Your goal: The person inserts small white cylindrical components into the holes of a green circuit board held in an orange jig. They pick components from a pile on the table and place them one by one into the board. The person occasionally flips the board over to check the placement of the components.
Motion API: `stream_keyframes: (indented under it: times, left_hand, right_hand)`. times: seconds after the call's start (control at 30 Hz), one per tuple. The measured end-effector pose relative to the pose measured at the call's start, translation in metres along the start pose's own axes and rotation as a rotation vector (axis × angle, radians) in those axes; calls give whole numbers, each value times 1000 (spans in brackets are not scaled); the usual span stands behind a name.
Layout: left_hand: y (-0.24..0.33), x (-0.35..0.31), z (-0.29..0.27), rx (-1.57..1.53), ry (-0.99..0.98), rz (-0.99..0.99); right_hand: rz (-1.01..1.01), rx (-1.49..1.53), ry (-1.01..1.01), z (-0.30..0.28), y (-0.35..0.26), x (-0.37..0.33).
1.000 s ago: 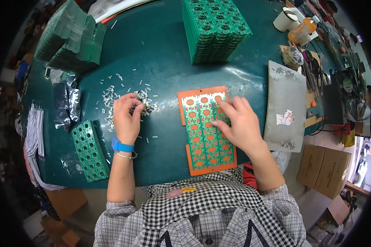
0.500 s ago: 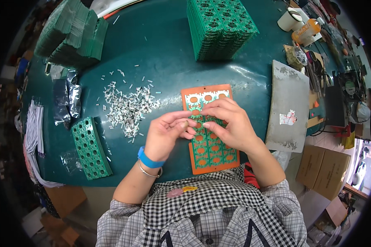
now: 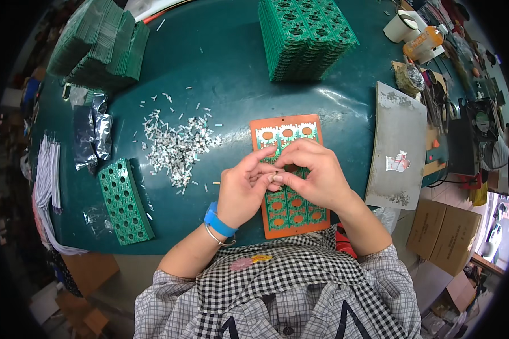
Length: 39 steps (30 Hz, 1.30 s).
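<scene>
1. Left hand (image 3: pixel 243 189): reaches inward from the lower left, wrist angled, fingers curled, thumb and fingertips drawn close together.
2. Right hand (image 3: pixel 316 175): reaches in from the lower right, fingers arched, thumb extended toward the left thumb; the two hands' fingertips meet or nearly meet.
3. Grip: both hands are partly closed; something tiny and dark appears between the fingertips, but which hand has hold of it cannot be told.
4. Green circuit panel (image 3: pixel 288 214): lies directly beneath the fingertips, its middle partly hidden by the hands.
5. Orange plate (image 3: pixel 294 230): bears the panel, its rim showing above and below.
6. Loose white parts (image 3: pixel 178 150): heaped on the table, left of the panel and apart from both hands.
7. Containers: dark shiny bags (image 3: pixel 85 138), far left, and cardboard box (image 3: pixel 444 229), lower right, contents hidden; orange bottle (image 3: pixel 424 44), upper right.
</scene>
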<state>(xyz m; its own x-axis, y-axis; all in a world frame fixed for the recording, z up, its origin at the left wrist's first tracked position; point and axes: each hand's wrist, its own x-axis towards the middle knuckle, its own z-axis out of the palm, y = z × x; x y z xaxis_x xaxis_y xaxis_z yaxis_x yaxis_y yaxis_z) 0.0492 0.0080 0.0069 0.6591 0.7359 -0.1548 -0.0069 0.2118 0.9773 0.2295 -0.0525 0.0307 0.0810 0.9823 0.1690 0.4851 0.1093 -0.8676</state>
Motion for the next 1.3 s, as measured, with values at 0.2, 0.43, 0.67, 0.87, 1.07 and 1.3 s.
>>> stream_keyframes:
  times: [0.2,0.43,0.67,0.87,1.07,1.3]
  left_hand:
    - [-2,-1,-3,-141,-34,-87]
    - [0,3,-37,-820,157,-174]
    - [-11,-11,-48,-796,140,-225]
    - [-19,-14,-46,-820,73,-253]
    - [-23,-14,-42,-803,-9,-264]
    - [-16,-15,-33,-693,-22,-253]
  right_hand:
    - [-227,-279,65,5,3,3]
    - [254,-3,44,-3,28,51]
    - [60,-314,5,9,43,69]
    - [87,-266,27,12,47,69]
    - [77,-260,31,11,48,69]
    - [-53,-374,120,20,48,66]
